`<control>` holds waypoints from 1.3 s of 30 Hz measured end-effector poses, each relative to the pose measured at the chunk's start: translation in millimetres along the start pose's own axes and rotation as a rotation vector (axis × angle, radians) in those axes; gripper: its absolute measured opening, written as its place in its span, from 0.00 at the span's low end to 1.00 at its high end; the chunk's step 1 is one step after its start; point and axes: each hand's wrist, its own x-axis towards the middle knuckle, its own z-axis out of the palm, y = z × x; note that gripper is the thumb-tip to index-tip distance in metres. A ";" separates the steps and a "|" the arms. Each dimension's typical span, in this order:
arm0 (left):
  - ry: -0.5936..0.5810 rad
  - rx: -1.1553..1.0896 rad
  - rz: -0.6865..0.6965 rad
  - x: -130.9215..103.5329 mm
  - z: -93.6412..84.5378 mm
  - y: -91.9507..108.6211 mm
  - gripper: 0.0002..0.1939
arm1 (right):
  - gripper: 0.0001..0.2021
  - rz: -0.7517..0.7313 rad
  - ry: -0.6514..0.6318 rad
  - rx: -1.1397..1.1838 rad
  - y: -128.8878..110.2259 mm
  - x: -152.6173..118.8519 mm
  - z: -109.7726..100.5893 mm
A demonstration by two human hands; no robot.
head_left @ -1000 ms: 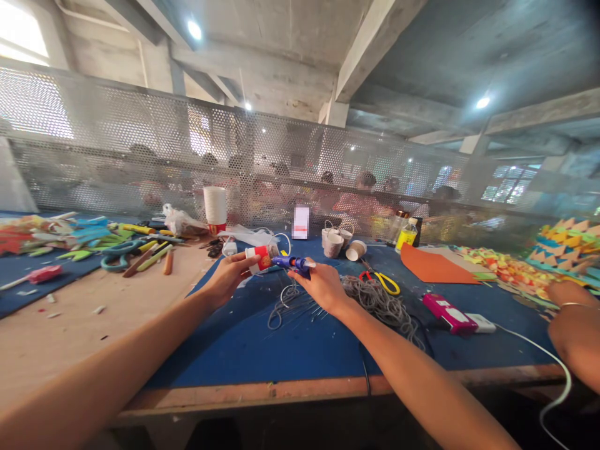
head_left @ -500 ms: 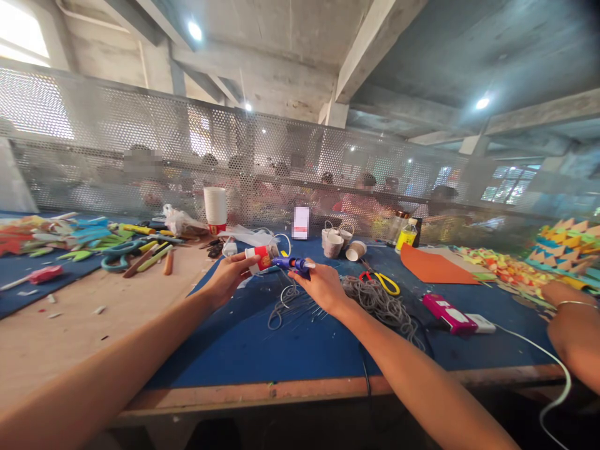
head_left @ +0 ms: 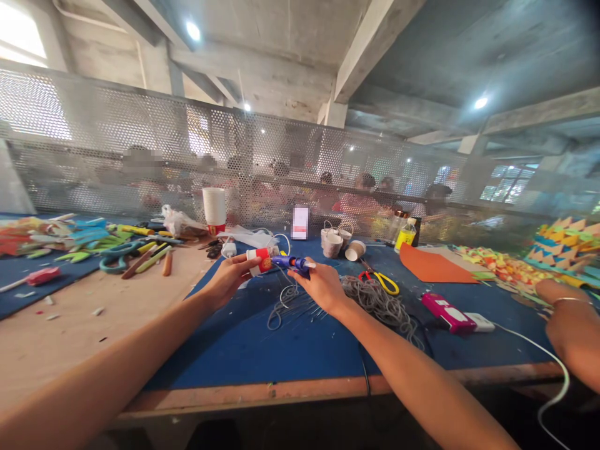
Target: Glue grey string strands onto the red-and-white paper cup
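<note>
My left hand [head_left: 233, 275] is closed on a red and white paper cup [head_left: 263, 260], tilted on its side above the blue mat [head_left: 225, 356]. My right hand [head_left: 320, 284] grips a blue hot glue gun [head_left: 293, 262], its nozzle end close to the cup. Whether the nozzle touches the cup I cannot tell. Below and right of my right hand lies a heap of grey cord [head_left: 384, 306], with a loose strand [head_left: 277, 312] of it under the cup.
Scissors with yellow and red handles [head_left: 385, 281], several cord-wrapped cups [head_left: 332, 245], a stack of paper cups [head_left: 214, 209], a phone [head_left: 300, 224] and a magenta power strip [head_left: 449, 312] surround the hands. A co-worker's hand [head_left: 560, 300] is at the right beside paper pieces.
The cup has turned slightly in my left hand. Otherwise both hands and the glue gun hold nearly the same position.
</note>
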 end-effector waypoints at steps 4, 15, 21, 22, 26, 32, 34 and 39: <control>0.000 0.012 0.005 -3.1 2.9 2.2 0.17 | 0.22 0.003 0.008 0.000 0.6 0.3 0.5; -0.015 0.031 -0.011 -6.7 6.8 4.4 0.18 | 0.22 0.020 0.034 -0.002 2.6 1.5 3.3; -0.037 0.077 0.012 -8.5 9.0 5.4 0.18 | 0.23 0.024 0.039 -0.004 3.2 2.5 3.1; -0.039 0.083 0.015 -9.2 9.8 6.1 0.17 | 0.22 0.032 0.037 -0.005 2.9 2.6 2.9; -0.069 0.081 0.001 -12.4 13.7 8.8 0.17 | 0.22 0.078 0.034 0.017 1.2 3.8 1.7; -0.002 0.068 0.005 -8.4 10.7 6.1 0.17 | 0.22 0.204 0.066 0.109 5.3 9.6 -2.7; 0.007 0.056 0.004 -6.0 9.1 5.0 0.18 | 0.23 0.254 0.084 0.109 10.1 11.3 -4.1; 0.010 0.014 0.002 -4.2 8.4 4.9 0.18 | 0.21 0.274 0.069 0.021 21.5 12.4 0.2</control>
